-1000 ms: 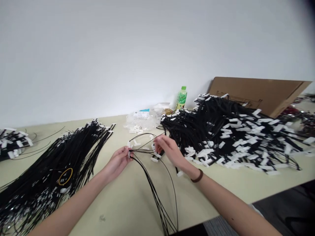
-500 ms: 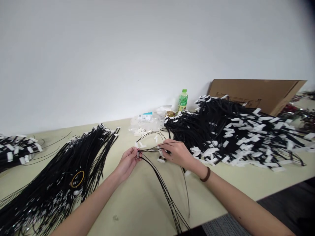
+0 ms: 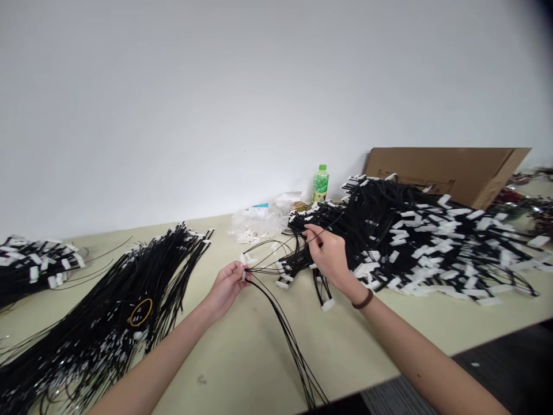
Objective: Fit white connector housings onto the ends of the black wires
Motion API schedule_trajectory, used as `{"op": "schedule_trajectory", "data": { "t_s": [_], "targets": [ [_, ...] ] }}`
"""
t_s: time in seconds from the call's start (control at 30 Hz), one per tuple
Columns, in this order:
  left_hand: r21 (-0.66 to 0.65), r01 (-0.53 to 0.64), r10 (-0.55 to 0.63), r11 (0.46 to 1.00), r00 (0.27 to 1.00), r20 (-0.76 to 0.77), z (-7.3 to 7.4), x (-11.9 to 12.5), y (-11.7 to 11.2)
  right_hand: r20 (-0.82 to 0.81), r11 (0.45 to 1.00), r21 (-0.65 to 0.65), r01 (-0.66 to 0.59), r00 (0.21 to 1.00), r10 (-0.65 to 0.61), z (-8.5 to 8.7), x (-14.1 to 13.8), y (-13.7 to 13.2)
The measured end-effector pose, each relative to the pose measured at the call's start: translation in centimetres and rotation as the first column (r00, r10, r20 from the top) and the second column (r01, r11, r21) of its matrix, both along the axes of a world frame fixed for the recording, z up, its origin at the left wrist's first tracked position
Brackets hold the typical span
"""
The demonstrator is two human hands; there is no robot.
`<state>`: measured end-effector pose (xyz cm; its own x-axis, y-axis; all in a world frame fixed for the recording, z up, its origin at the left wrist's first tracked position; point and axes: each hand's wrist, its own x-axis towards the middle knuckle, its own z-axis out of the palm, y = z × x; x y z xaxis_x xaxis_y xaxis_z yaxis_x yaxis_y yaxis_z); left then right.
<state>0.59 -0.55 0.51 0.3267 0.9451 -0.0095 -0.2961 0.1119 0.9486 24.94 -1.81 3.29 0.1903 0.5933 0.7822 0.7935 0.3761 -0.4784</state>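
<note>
My left hand (image 3: pixel 228 288) is closed in a pinch on a small white connector (image 3: pixel 244 276), partly hidden by the fingertips. Thin black wires (image 3: pixel 283 317) run from it down across the table to the front edge, and others loop off to the right. Farther right, my right hand (image 3: pixel 330 256) is raised beside the big pile of black cables (image 3: pixel 369 216). Its thumb and forefinger are pinched on a thin black wire (image 3: pixel 336 220), whose end sticks out past the knuckles. Below that hand lies a white connector (image 3: pixel 328 304) on short black leads.
A long heap of black wires (image 3: pixel 108 305) with a yellow ring (image 3: pixel 141 312) covers the left side. White-ended cables (image 3: pixel 43 262) lie at the far left. At the back stand a clear bag of white parts (image 3: pixel 254 225), a green-capped bottle (image 3: pixel 320 185) and a cardboard box (image 3: pixel 436 170).
My right hand has moved up and to the right, away from the wires near the connector. The left hand keeps its hold in nearly the same place. The view has shifted slightly.
</note>
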Motion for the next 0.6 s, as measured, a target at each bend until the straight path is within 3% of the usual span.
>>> {"op": "schedule_trajectory", "data": {
  "t_s": [0.1,0.2,0.27,0.37,0.43,0.5,0.6],
  "targets": [
    [0.005,0.017,-0.017,1.000,1.000,-0.004,-0.1,-0.1,0.1,-0.288,0.969,0.025,-0.244,0.927,0.241,0.6,-0.2,-0.1],
    [-0.002,0.016,-0.016,1.000,1.000,0.008,-0.2,-0.1,0.3,-0.396,0.937,0.045,-0.346,0.855,0.334,1.5,-0.9,-1.0],
    [-0.003,0.021,-0.021,1.000,1.000,0.013,-0.3,-0.1,0.4,-0.354,0.938,0.102,-0.332,0.869,0.346,2.4,-1.3,-2.0],
    [-0.001,0.032,-0.032,0.999,0.999,0.012,-0.4,-0.2,0.4,-0.205,0.953,0.213,-0.215,0.944,0.258,3.9,-1.7,-3.1],
    [0.001,0.035,-0.035,0.999,0.999,0.016,-0.3,-0.2,0.4,-0.241,0.943,0.274,-0.190,0.936,0.258,4.6,-1.7,-2.9],
    [0.006,0.042,-0.042,0.999,0.999,0.013,-0.2,-0.1,0.3,-0.402,0.922,0.295,-0.252,0.842,0.359,5.0,-1.6,-1.9],
    [0.022,0.064,-0.064,0.998,0.998,-0.009,0.0,-0.1,0.1,-0.669,0.869,0.268,-0.415,0.569,0.478,5.3,-1.4,0.5]
  ]
}}
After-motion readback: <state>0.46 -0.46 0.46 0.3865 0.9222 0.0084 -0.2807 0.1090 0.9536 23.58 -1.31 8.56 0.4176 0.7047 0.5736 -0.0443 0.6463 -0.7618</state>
